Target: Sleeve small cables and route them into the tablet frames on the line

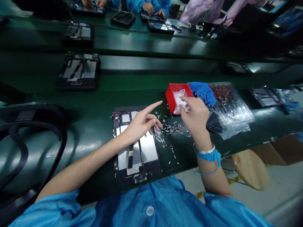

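My left hand (144, 122) is over the upper right part of an opened tablet-like device (149, 150) with silvery panels and black ribbon cables. Its index finger points out to the right, and the other fingers are loosely bent. My right hand (196, 114) reaches to a red bin (168, 94) holding a clear plastic bag (179, 94) with whitish contents. Its thumb and index finger are apart at the bag; the other fingers are partly hidden. Small white and dark pieces (176, 129) lie scattered between my hands, beside the device.
A blue bin (201, 91) with dark cables adjoins the red one. Right of it lie a plastic bag of thin parts (228, 99) and crumpled clear plastic (233, 126). More opened devices (79, 71) sit farther back. A black curved frame (60, 126) stands left. Co-workers' hands (148, 8) work across the line.
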The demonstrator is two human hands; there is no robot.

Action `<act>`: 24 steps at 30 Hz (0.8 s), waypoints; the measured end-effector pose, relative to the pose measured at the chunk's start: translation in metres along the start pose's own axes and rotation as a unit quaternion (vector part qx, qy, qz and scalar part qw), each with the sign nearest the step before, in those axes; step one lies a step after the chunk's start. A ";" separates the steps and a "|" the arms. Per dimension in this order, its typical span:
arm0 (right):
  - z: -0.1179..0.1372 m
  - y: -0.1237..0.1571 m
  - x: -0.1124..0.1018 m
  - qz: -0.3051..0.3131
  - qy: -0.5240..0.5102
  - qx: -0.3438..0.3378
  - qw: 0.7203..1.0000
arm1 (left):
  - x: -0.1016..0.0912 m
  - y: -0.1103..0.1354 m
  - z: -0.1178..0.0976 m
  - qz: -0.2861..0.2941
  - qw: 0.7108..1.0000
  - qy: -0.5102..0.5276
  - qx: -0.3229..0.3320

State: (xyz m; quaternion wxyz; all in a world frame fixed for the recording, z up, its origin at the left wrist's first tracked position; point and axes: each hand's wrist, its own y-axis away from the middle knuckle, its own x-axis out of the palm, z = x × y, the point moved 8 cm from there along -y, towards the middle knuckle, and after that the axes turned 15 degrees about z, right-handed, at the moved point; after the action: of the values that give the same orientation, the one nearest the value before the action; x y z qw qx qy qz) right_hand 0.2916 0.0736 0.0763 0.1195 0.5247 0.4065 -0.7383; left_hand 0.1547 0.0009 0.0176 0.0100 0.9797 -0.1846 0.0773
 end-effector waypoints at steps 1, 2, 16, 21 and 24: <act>0.012 0.002 -0.001 0.012 -0.013 -0.044 0.999 | 0.001 0.000 0.000 -0.003 1.000 0.004 -0.004; 0.027 0.005 -0.001 0.030 -0.027 -0.092 0.995 | 0.002 0.000 0.000 -0.004 1.000 0.007 -0.007; 0.116 0.011 0.020 0.173 -0.381 -0.062 0.906 | -0.034 0.156 -0.033 -0.282 0.930 -0.233 0.039; 0.145 0.020 0.091 0.330 -0.556 0.078 0.759 | -0.028 0.208 -0.010 -0.309 0.816 -0.489 -0.006; 0.151 0.022 0.115 0.338 -0.579 0.121 0.732 | -0.020 0.207 0.007 -0.260 0.796 -0.546 -0.009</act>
State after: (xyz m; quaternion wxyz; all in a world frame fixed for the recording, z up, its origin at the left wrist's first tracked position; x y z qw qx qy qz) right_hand 0.1543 -0.0212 -0.0166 0.5091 0.1084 -0.0386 -0.8530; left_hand 0.0618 -0.1853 0.0059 -0.0640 0.8703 0.1019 -0.4776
